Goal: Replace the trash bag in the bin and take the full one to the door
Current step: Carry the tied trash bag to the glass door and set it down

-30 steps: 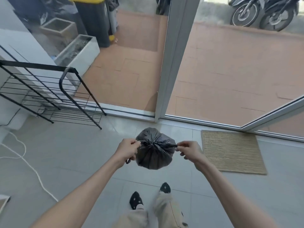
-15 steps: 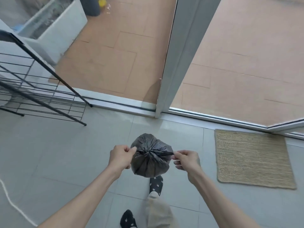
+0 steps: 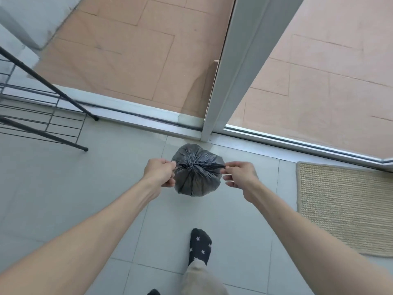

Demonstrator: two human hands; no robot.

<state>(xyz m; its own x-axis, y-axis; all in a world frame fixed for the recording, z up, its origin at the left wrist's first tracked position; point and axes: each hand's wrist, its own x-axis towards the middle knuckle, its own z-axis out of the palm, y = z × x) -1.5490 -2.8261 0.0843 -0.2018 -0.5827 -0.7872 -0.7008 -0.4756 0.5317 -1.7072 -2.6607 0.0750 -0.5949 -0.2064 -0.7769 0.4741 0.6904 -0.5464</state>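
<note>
The trash bag [image 3: 196, 171] is thin dark grey plastic, crinkled into fine pleats at its gathered top, with a dull sheen on the folds. The indoor floor [image 3: 63, 177] is pale grey tile, smooth and faintly glossy, with thin grout lines. The door frame [image 3: 238, 67] and its sill track [image 3: 287, 143] look like light painted metal, smooth and satin. At the floor's right edge the doormat [image 3: 344, 207] is coarse woven natural fibre, rough and matt. The rack [image 3: 42, 116] at the left edge is thin black metal wire and tube. Outside, the paving [image 3: 131, 60] is matt terracotta-coloured slab. The sock [image 3: 200, 245] is dark knit cloth with pale stars; the trouser leg [image 3: 200, 277] is matt beige cloth.
</note>
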